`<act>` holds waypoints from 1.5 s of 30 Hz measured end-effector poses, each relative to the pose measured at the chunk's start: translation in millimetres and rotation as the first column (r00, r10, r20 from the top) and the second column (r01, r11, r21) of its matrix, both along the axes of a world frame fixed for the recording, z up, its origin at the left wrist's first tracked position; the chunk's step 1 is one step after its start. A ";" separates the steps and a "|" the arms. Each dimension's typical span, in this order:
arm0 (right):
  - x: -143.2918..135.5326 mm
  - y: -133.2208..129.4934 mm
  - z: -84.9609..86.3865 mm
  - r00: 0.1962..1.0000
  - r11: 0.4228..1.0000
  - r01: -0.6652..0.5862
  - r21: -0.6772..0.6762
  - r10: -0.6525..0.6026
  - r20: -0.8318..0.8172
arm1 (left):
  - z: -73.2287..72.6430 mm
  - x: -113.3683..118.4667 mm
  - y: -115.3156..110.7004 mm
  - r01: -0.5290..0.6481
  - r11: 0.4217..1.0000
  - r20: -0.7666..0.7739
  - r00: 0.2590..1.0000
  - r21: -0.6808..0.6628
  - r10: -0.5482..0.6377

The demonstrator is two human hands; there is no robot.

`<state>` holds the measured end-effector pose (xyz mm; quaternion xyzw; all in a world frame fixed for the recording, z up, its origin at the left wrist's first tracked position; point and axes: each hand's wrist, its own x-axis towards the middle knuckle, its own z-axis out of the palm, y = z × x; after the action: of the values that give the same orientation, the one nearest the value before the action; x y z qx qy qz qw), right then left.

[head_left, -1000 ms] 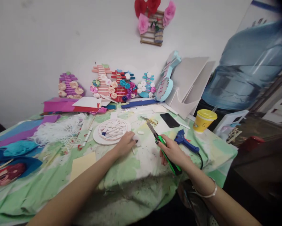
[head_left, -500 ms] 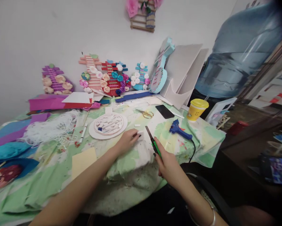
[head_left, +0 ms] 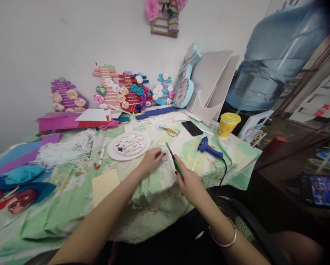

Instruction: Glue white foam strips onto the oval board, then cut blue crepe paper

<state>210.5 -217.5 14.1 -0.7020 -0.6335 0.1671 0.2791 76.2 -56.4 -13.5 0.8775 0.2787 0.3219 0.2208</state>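
Gripping the long green-and-black utility knife [head_left: 177, 164] in wrapped fingers, the right hand [head_left: 189, 184] sits right of the round white disc [head_left: 126, 158], blade [head_left: 169, 149] slanting away and left; the left hand [head_left: 151, 160], half-curled, lies between disc and blade, its hold unclear.

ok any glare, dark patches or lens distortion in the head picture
Head view: glare streaks the water bottle, likely stretched by a wide lens; the upper right corner is black; below the tablecloth it is very dark; the knife's outline is readable.

Yellow cup [head_left: 227, 127], black phone [head_left: 192, 128] — lying flat; large water bottle [head_left: 264, 73]
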 end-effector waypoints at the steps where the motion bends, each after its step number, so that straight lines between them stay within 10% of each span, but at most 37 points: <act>1: -0.7 0.4 -1.4 1.000 1.000 0.004 0.009 -0.004 0.012 | 0.2 -0.1 -0.3 0.003 1.000 0.000 1.000 0.004 -0.003; 45: -5.1 11.5 -9.7 0.978 0.999 -0.015 -0.040 0.023 0.206 | 3.8 -2.2 -0.9 0.074 0.996 -0.005 0.997 -0.052 -0.075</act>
<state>205.4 -206.0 4.3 -0.7147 -0.6625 0.1081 0.1965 74.0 -57.4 -9.8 0.8822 0.2547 0.3032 0.2546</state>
